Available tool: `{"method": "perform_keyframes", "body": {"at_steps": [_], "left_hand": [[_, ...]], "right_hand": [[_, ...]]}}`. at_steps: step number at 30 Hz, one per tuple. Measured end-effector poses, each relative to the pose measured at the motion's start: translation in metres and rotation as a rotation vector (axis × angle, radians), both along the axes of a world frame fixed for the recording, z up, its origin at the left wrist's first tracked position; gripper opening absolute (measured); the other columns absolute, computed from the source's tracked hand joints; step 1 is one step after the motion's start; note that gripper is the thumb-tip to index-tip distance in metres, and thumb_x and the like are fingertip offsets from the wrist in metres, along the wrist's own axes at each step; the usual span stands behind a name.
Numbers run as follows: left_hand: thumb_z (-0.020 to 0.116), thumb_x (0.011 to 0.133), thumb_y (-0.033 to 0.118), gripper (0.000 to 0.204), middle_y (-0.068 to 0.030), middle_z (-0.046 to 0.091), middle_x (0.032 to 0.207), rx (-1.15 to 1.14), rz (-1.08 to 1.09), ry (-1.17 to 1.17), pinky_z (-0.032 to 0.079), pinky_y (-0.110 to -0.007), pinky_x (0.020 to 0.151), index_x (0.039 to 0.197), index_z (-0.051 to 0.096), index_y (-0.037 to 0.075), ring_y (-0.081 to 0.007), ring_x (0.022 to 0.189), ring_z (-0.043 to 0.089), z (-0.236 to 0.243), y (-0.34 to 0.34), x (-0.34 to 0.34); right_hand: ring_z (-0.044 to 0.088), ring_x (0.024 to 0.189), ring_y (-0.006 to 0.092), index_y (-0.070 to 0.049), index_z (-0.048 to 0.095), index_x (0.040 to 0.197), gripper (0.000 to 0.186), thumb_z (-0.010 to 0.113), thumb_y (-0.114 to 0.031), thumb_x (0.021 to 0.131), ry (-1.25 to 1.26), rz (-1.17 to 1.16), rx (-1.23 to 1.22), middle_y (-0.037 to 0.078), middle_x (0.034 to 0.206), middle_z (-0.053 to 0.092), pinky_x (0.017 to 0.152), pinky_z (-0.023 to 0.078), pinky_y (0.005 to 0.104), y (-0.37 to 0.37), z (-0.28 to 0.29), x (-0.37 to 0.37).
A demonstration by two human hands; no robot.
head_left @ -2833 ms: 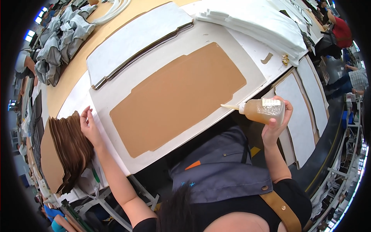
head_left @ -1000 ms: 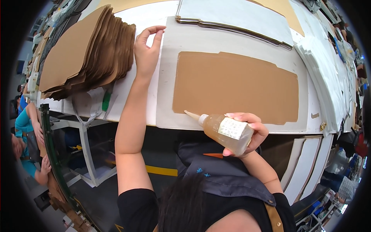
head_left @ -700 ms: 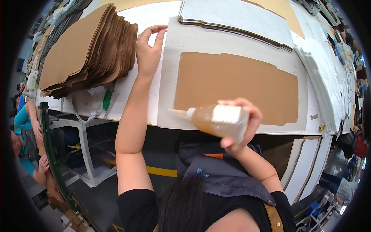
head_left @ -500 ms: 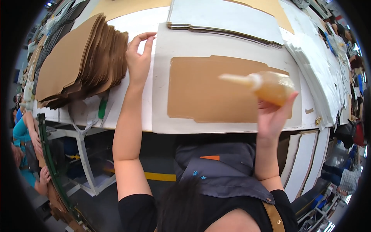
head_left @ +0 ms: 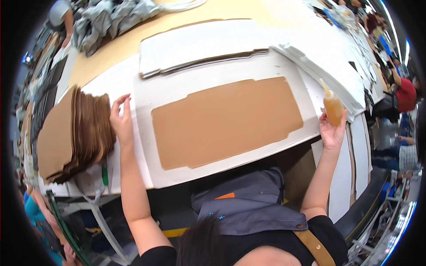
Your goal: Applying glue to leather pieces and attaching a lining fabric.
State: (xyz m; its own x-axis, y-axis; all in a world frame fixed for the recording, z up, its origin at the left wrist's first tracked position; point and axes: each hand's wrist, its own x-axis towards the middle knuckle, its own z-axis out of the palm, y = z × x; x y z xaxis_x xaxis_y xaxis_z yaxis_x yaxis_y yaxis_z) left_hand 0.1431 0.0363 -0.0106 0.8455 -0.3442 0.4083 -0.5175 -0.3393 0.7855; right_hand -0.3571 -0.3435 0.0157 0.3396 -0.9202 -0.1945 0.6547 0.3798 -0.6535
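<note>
A flat brown cardboard cutout (head_left: 226,124) with notched edges lies on a pale grey board (head_left: 173,177). At its right, my right hand (head_left: 333,131) grips a squeeze bottle (head_left: 333,108) of amber liquid, held almost upright with its long nozzle pointing up and slightly left. My left hand (head_left: 122,115) rests at the board's left edge, fingers loosely curved and apart, holding nothing. It is beside a thick, fanned stack of brown card pieces (head_left: 73,133).
White-topped panels (head_left: 199,46) lie stacked behind the cutout; white foam sheets (head_left: 321,75) are at the right. Grey crumpled fabric (head_left: 106,22) is at the back left. More panels (head_left: 361,168) stand below the table's right. Other workers (head_left: 401,95) appear at both sides.
My right hand has carried the bottle right and up, away from the cutout's lower-left edge, tipping the nozzle from leftward to upward. My left hand stays beside the board; the view has turned.
</note>
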Motion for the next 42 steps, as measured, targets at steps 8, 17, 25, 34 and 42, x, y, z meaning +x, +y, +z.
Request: {"method": "perform_keyframes", "body": {"at_steps": [8, 17, 25, 34, 42], "left_hand": [[0.057, 0.102, 0.017, 0.021, -0.0044, 0.071, 0.105, -0.031, -0.008, 0.069, 0.043, -0.036, 0.098, 0.11, 0.071, 0.003, -0.0152, 0.104, 0.064, -0.006, 0.0, 0.004], [0.055, 0.102, 0.013, 0.021, -0.0066, 0.068, 0.108, -0.048, 0.01, 0.106, 0.048, -0.034, 0.095, 0.11, 0.068, -0.002, -0.0157, 0.104, 0.063, -0.004, -0.005, 0.001], [0.055, 0.102, 0.01, 0.02, -0.006, 0.067, 0.108, -0.052, 0.006, 0.14, 0.05, -0.032, 0.094, 0.112, 0.067, -0.002, -0.0144, 0.104, 0.062, -0.008, -0.003, 0.002], [0.055, 0.102, 0.01, 0.019, -0.0064, 0.067, 0.108, -0.071, 0.015, 0.108, 0.05, -0.032, 0.092, 0.111, 0.067, -0.001, -0.015, 0.104, 0.063, -0.013, -0.001, 0.008], [0.056, 0.102, 0.01, 0.018, -0.0062, 0.068, 0.107, -0.087, 0.02, 0.132, 0.05, -0.03, 0.089, 0.11, 0.068, -0.001, -0.0144, 0.103, 0.062, -0.019, -0.001, 0.005]], "right_hand": [[0.064, 0.111, 0.0213, -0.002, 0.055, 0.133, 0.053, 0.071, -0.036, 0.096, 0.322, -0.001, -0.232, 0.011, 0.125, 0.064, 0.096, 0.053, 0.0332, -0.01, 0.01, 0.003], [0.053, 0.121, 0.0169, -0.001, 0.055, 0.135, 0.05, 0.066, -0.035, 0.1, 0.949, -0.18, -0.588, 0.01, 0.128, 0.06, 0.103, 0.042, 0.0324, -0.03, -0.005, 0.018], [0.056, 0.111, 0.0287, -0.005, 0.068, 0.115, 0.026, 0.07, -0.016, 0.092, 1.56, -0.619, -1.427, 0.012, 0.116, 0.064, 0.097, 0.044, 0.041, -0.065, 0.044, 0.035], [0.06, 0.101, 0.0296, -0.014, 0.074, 0.101, 0.021, 0.076, -0.028, 0.085, 1.59, -0.369, -1.333, 0.007, 0.102, 0.07, 0.09, 0.046, 0.0413, -0.254, 0.044, 0.095], [0.061, 0.1, 0.029, -0.013, 0.075, 0.092, 0.022, 0.076, -0.034, 0.085, 1.785, -0.255, -1.164, 0.007, 0.1, 0.07, 0.09, 0.047, 0.0419, -0.258, 0.033, 0.123]]}}
